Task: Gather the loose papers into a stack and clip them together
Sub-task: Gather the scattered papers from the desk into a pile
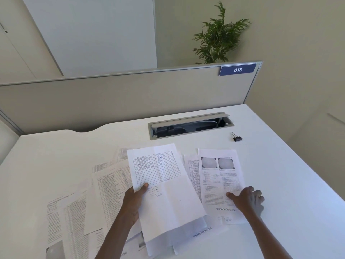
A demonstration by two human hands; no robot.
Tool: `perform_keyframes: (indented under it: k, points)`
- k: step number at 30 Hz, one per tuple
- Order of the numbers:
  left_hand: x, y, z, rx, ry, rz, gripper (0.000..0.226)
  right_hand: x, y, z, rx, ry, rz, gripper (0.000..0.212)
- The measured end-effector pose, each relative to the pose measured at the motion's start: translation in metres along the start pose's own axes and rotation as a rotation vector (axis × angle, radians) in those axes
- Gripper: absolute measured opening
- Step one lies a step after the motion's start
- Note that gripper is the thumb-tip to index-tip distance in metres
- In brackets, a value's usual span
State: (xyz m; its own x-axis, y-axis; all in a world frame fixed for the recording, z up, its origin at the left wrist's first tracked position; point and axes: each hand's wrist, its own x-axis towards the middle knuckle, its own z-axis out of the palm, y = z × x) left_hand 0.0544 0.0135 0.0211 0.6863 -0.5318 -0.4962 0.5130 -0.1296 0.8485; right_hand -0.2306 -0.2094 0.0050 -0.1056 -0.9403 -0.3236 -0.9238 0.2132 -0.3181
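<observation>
Left hand (133,202) is pinching a white paper sheet with a printed table (160,187), thumb on top and the other fingers hidden under it. I am seeing this sheet lifting a little above the others, with more white sheets right under it. Right hand (249,200) is lying on a white printed page with two round grey pictures (220,176), thumb stretched out flat on the page and the other fingers bending loosely at its right edge; I cannot tell if they are gripping that edge. More loose white printed papers (108,184) are lying spread out on the left part of the white desk (280,193), overlapping each other. I am also seeing a small black binder clip with silver wire handles (237,137) sitting alone on the desk, well apart from the papers, near the grey open cable slot (190,125). A grey divider wall (112,98) is standing behind the desk.
</observation>
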Motion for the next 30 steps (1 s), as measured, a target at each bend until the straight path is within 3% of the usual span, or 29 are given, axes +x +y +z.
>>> perform_keyframes:
  k: [5, 11, 14, 17, 19, 25, 30]
  points:
    - [-0.004, -0.003, 0.004, 0.013, 0.005, 0.002, 0.014, 0.001, -0.005, 0.004, -0.041, -0.007, 0.006, 0.094]
    - [-0.012, -0.004, 0.011, 0.025, -0.032, 0.021, 0.015, 0.009, -0.011, -0.002, 0.121, -0.077, 0.080, 0.095]
    - [-0.014, -0.001, 0.011, 0.036, -0.022, 0.038, 0.015, 0.009, -0.012, -0.003, 0.203, -0.009, 0.068, 0.073]
    - [-0.010, 0.000, 0.006, 0.045, -0.004, 0.041, 0.015, 0.005, -0.013, -0.012, 0.271, 0.102, -0.018, 0.022]
    - [-0.008, 0.000, 0.004, 0.048, 0.011, 0.043, 0.017, 0.000, -0.016, -0.024, 0.308, 0.151, -0.078, 0.004]
    - [0.000, 0.004, 0.003, 0.095, 0.108, 0.057, 0.018, -0.017, -0.041, -0.070, 0.336, 0.283, -0.335, 0.003]
    - [0.005, 0.011, 0.003, 0.154, 0.123, 0.098, 0.027, -0.036, -0.066, -0.102, 0.454, 0.196, -0.486, 0.008]
